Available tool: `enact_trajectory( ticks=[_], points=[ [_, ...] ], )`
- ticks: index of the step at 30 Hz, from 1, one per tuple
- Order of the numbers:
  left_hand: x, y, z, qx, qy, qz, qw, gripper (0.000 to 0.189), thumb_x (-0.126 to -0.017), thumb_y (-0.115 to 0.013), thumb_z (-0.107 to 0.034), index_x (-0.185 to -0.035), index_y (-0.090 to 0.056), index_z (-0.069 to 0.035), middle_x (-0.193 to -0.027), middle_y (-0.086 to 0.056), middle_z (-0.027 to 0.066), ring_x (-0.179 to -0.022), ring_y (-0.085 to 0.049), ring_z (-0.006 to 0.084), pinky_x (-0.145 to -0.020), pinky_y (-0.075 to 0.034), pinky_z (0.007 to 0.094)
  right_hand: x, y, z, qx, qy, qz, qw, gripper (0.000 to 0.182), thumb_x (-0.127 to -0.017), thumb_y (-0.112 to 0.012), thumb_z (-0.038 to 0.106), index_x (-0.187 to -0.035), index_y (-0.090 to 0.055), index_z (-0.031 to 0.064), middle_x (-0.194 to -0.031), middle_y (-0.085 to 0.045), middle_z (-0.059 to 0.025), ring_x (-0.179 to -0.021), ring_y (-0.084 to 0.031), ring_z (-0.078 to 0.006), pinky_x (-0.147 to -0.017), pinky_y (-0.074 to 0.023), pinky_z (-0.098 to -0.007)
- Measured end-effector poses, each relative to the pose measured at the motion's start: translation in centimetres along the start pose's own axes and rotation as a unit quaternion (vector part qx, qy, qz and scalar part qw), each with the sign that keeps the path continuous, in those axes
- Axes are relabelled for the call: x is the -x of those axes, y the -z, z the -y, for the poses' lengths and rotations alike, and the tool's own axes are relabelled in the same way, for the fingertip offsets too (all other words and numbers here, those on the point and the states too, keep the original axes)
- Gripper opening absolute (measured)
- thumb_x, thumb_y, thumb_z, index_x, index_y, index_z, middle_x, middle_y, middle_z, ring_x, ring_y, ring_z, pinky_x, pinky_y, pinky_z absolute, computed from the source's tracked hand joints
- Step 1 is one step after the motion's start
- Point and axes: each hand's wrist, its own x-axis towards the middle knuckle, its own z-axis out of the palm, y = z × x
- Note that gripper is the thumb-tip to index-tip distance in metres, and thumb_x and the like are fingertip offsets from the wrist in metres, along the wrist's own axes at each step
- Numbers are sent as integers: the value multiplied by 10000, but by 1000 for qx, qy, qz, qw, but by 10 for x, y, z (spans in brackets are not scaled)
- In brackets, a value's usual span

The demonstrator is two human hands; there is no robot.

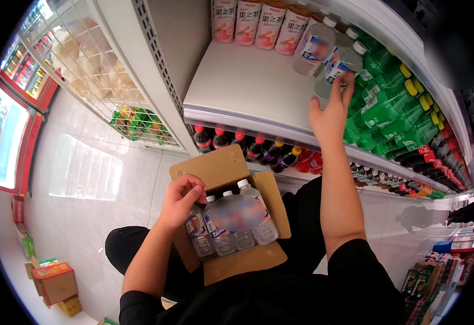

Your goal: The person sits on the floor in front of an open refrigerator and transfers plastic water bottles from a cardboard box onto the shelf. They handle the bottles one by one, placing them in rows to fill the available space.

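Note:
Out at the shelf, my right hand point(333, 109) has its fingertips on the labelled side of a clear plastic bottle point(339, 67) with a white cap; whether it grips the bottle I cannot tell. A similar clear bottle point(315, 48) stands just left of it. On my lap sits an open cardboard box point(243, 260), its flaps folded out, holding several clear bottles point(264, 227) with white caps. My left hand point(184, 199), fingers curled, is over the box's left edge beside the bottle caps; nothing shows in it, though its palm side is partly hidden.
The white shelf point(245, 81) bears pink-labelled tea bottles point(249, 22) at the back and green bottles point(383, 109) on the right. Dark cola bottles point(220, 140) stand on the shelf below. A white wire rack point(103, 73) is at the left, with cartons point(56, 284) by the lower left wall.

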Motion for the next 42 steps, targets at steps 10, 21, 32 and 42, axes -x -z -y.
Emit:
enact_trajectory(
  ticks=[10,21,32,42],
  points=[
    [2,3,6,-5,1,14,1000,70,-1005,-608,-70,-1029,-627,-7,-845,-697,81,-773,-690,172,-733,-558,305,-3,-3,-5,24,0,26,999,757,-824,-716,149,-1480,-438,-106,-1627,-130,-410,-1477,-291,-553,-1197,-341,-495],
    [1,-3,8,-51,43,43,997,87,-1017,-613,-70,-1058,-635,4,-896,-674,40,-814,-661,122,-736,-551,283,57,15,87,-191,79,306,929,249,-883,-672,131,-1120,-667,56,-1064,-700,-163,-959,-683,-378,-822,-567,-471],
    [3,-15,-4,-257,67,161,951,210,-992,-649,-119,-1148,-636,21,-878,-680,86,-732,-632,131,-656,-520,313,160,-5,124,97,172,721,664,522,-812,-772,278,-1258,-680,24,-1371,-506,-265,-1206,-595,-507,-892,-571,-563],
    [5,-15,-5,-303,60,173,935,229,-966,-673,-129,-1130,-653,30,-936,-721,168,-877,-709,266,-789,-551,381,186,-47,95,139,108,755,632,506,-840,-741,282,-1225,-707,-45,-1340,-557,-367,-1116,-682,-456,-957,-571,-452]
  ],
)
